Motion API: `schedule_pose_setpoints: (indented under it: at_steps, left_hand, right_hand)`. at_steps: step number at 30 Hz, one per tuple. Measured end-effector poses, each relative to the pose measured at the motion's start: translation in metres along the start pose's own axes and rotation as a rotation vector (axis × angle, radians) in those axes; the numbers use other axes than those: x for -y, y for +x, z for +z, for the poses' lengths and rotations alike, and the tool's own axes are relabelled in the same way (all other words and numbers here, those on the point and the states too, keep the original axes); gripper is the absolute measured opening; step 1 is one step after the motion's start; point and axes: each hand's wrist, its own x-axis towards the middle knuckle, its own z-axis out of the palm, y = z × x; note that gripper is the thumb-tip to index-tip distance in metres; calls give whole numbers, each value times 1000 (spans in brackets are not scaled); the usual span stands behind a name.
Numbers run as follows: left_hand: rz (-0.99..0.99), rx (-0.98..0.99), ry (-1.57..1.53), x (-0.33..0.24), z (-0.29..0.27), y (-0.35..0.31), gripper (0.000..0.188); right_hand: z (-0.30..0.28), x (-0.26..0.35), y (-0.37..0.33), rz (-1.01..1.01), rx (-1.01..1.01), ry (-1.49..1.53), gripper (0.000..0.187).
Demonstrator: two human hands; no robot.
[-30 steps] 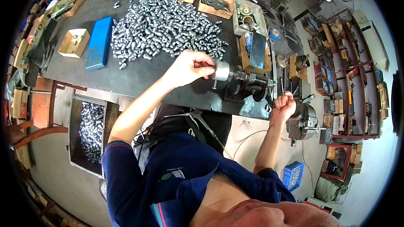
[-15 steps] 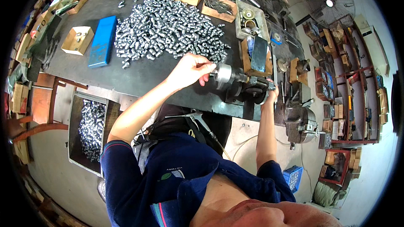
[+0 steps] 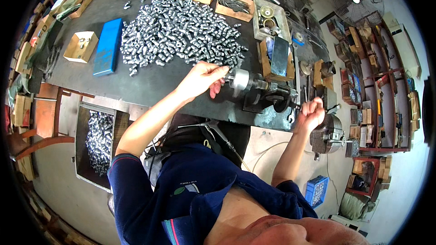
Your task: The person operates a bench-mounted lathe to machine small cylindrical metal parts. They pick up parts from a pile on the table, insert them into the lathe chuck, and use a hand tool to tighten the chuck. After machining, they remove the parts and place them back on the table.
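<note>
My left hand [image 3: 203, 80] pinches a small metal part, mostly hidden by the fingers, against the left end of a silver cylindrical chuck [image 3: 240, 82]. That chuck belongs to a dark bench fixture [image 3: 268, 96] at the table's front edge. My right hand [image 3: 310, 114] is closed at the fixture's right side, where a dark handle [image 3: 295, 106] runs into its curled fingers. Just beyond my left hand spreads a large heap of small shiny metal fittings [image 3: 181, 31]. An open-ended wrench [image 3: 291, 117] lies on the table close to my right hand.
A blue case [image 3: 108, 47] and a small open box [image 3: 81, 46] stand left of the heap. Behind the fixture a wooden box bears a dark phone-like slab [image 3: 279, 56]. A bench vise [image 3: 328, 131] is at right; a bin of fittings [image 3: 99, 143] stands below left.
My right hand has moved right and toward me, away from the fixture's end, and its fingers now show curled. The left hand stays at the chuck. The view has shifted slightly.
</note>
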Motion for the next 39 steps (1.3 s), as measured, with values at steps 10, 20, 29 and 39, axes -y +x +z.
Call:
schedule_pose_setpoints:
  at_steps: [10,20,29,39]
  left_hand:
    - [6,-8,-10,2,-6,1,38]
    - [-109,-522,205,22,-106,-113,34]
    - [-520,-972,1361,81,-210,-299,20]
    - [507,-365,1299,26,-75,-53,8]
  right_hand:
    - [-53,-74,-2,256,-424,-370,19]
    - [12,-42,58,-50,-186,-262,17]
    - [-3,-5,-2,-119,79,15,25]
    - [-40,-32,-45,95,-172,-217,25]
